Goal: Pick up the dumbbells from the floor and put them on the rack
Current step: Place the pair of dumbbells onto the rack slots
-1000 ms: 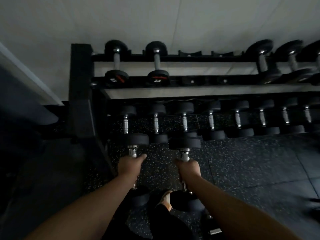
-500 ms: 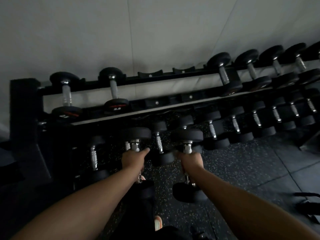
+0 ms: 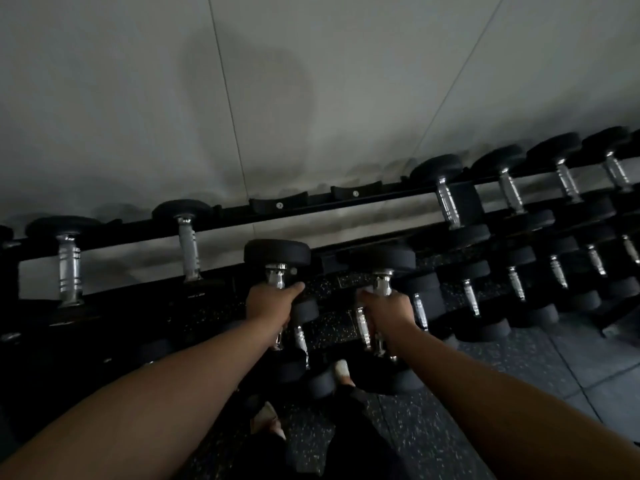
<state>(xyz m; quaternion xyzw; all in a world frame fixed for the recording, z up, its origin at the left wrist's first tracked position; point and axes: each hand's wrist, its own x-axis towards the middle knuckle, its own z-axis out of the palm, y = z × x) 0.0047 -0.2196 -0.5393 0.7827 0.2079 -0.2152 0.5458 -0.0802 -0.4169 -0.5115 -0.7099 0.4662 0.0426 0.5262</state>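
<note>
My left hand grips the chrome handle of a black dumbbell, whose far head is level with the front rail of the rack's top shelf. My right hand grips a second black dumbbell the same way, just to the right. Both dumbbells are off the floor, held lengthwise pointing at the wall. Right behind them the top shelf has two empty cradles, with racked dumbbells on either side.
The top shelf holds two dumbbells on the left and several on the right. A lower shelf carries a row of dumbbells. My feet stand on speckled rubber flooring. A pale wall rises behind the rack.
Both hands have lifted their dumbbells higher and closer to the rack's top shelf. The view has tilted up and shifted right, so the empty cradles now sit behind the dumbbells.
</note>
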